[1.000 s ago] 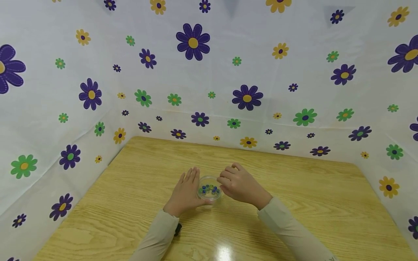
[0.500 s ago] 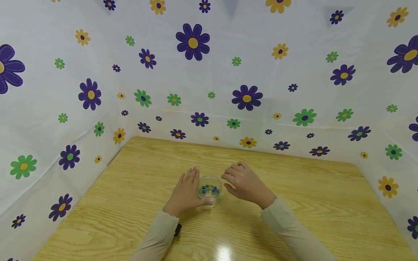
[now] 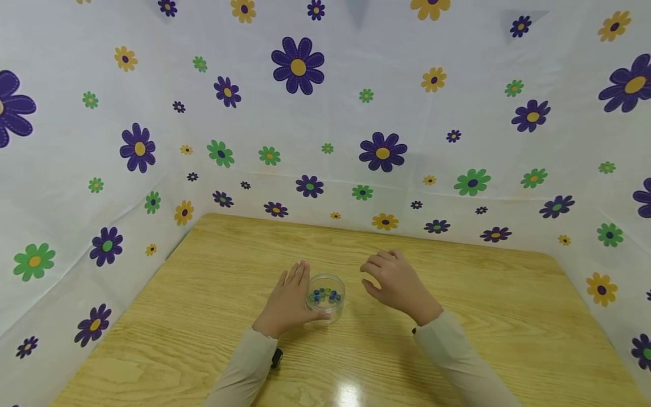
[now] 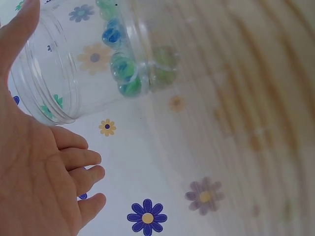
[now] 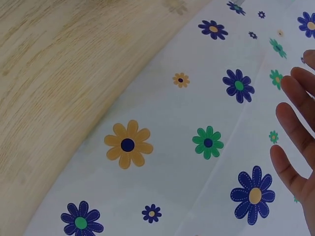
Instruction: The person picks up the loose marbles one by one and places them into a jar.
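A clear round jar (image 3: 338, 312) stands on the wooden table, with several blue and green glass marbles (image 3: 333, 295) at its bottom. Against the jar's left side rests my left hand (image 3: 286, 302), its fingers straight and pointing away, its thumb laid along the near side. The left wrist view shows the thumb over the jar's rim (image 4: 51, 73) and the fingers extended beside it, with marbles (image 4: 124, 71) visible through the clear wall. To the right of the jar, my right hand (image 3: 396, 282) hovers apart from it, fingers loosely bent and nothing between them.
White sheeting (image 3: 325, 113) printed with purple, green and yellow flowers encloses the table (image 3: 483, 322) at the back and sides. A small black device (image 3: 277, 358) shows at the left cuff.
My right hand has drawn away from the jar's rim toward the right, its fingers loosening. The left hand and the jar have stayed in place.
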The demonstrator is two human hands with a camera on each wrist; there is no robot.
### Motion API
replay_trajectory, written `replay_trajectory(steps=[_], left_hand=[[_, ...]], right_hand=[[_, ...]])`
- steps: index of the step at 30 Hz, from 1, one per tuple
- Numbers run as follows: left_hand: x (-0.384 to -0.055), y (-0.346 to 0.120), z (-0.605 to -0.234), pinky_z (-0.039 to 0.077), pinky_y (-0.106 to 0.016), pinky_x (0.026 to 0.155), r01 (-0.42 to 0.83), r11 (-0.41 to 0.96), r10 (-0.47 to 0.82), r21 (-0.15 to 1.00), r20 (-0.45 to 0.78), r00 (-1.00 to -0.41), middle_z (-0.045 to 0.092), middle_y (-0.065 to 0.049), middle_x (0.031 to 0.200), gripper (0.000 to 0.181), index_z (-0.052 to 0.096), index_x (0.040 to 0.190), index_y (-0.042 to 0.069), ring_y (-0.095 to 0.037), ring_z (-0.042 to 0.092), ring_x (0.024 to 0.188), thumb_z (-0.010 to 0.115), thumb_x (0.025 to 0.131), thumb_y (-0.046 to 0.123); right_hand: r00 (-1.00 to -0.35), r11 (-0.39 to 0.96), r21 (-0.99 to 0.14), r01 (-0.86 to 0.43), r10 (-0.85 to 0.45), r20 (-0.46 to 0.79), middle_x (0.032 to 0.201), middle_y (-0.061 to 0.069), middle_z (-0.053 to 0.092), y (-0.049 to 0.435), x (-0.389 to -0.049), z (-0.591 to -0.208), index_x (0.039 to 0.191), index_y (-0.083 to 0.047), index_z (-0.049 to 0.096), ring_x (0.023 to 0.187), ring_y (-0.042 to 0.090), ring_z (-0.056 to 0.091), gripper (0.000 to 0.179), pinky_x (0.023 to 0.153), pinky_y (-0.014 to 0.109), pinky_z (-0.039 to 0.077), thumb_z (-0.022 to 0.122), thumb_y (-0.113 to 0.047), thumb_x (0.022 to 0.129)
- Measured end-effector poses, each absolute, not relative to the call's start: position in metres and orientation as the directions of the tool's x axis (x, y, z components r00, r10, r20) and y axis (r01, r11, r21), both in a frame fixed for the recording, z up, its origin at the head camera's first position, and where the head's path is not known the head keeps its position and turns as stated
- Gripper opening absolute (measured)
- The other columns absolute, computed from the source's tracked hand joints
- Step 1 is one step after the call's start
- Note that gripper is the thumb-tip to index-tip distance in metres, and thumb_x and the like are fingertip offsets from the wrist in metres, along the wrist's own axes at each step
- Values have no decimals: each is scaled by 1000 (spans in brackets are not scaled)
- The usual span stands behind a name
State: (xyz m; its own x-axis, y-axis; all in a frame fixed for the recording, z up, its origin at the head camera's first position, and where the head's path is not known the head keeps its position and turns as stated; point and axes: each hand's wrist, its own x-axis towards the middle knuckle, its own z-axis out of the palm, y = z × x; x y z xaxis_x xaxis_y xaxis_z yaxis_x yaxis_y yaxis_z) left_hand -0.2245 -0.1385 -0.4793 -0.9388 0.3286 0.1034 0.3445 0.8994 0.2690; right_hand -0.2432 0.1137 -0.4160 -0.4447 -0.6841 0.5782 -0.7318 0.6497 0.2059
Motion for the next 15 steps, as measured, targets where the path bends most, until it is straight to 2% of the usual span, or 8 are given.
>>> replay_trajectory(steps=[7, 12, 15], left_hand=[[-224, -139, -480, 14, -51, 118, 340, 889, 330, 306, 88, -940, 11, -22, 156, 119, 11, 149, -4, -36, 12, 146, 62, 72, 70], [-225, -139, -480, 14, -53, 118, 347, 879, 336, 326, 93, -937, 8, -23, 157, 121, 7, 149, -4, -37, 11, 145, 63, 71, 69], [-227, -139, -478, 12, -53, 118, 348, 877, 334, 332, 100, -937, 7, -22, 157, 121, 4, 150, 0, -38, 10, 146, 63, 72, 70]], right_hand=[[-564, 742, 128, -659, -599, 568, 85, 0, 70, 131, -243, -417, 86, -13, 71, 81, 18, 63, 14, 75, 41, 50, 76, -21, 76], [-614, 777, 48, -628, -532, 583, 84, 1, 70, 144, -242, -419, 85, -11, 70, 79, 20, 62, 10, 75, 44, 51, 75, -17, 77], [-623, 790, 24, -613, -502, 601, 83, 2, 70, 151, -243, -420, 84, -11, 70, 77, 20, 63, 9, 75, 46, 52, 75, -15, 78]])
